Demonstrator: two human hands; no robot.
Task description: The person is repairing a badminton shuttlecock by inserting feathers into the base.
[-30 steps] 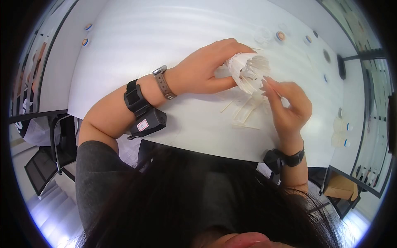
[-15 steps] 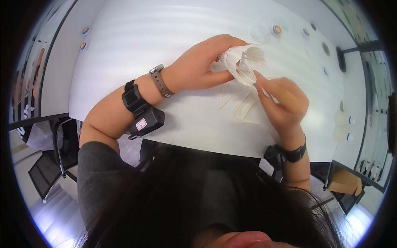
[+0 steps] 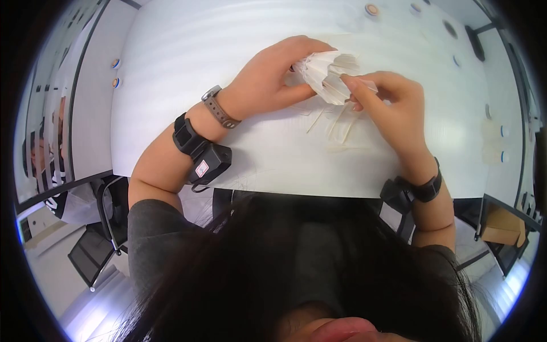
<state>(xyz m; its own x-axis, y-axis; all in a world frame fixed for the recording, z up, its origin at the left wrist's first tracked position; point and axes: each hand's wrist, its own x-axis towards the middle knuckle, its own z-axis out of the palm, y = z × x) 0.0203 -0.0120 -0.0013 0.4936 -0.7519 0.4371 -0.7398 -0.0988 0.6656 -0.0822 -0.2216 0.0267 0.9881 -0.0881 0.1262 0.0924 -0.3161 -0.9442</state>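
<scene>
My left hand is wrapped round the narrow end of a white feather shuttlecock, which lies tilted with its flared skirt opening to the right. The cork end is hidden in the fingers. At the skirt's open rim, my right hand is closed in a pinch, thumb and index finger together on a white feather whose end juts out past them. Below the two hands, several loose pale feathers are scattered on the white table.
Small round items with orange and blue tops, one of them a round piece, stand toward the far side. Blue-capped items are at the right. A cardboard box sits low at right, and a black chair at left.
My right hand has moved up and left, its fingertips now over the shuttlecock's rim. The left hand keeps its hold, while the whole view has shifted slightly.
</scene>
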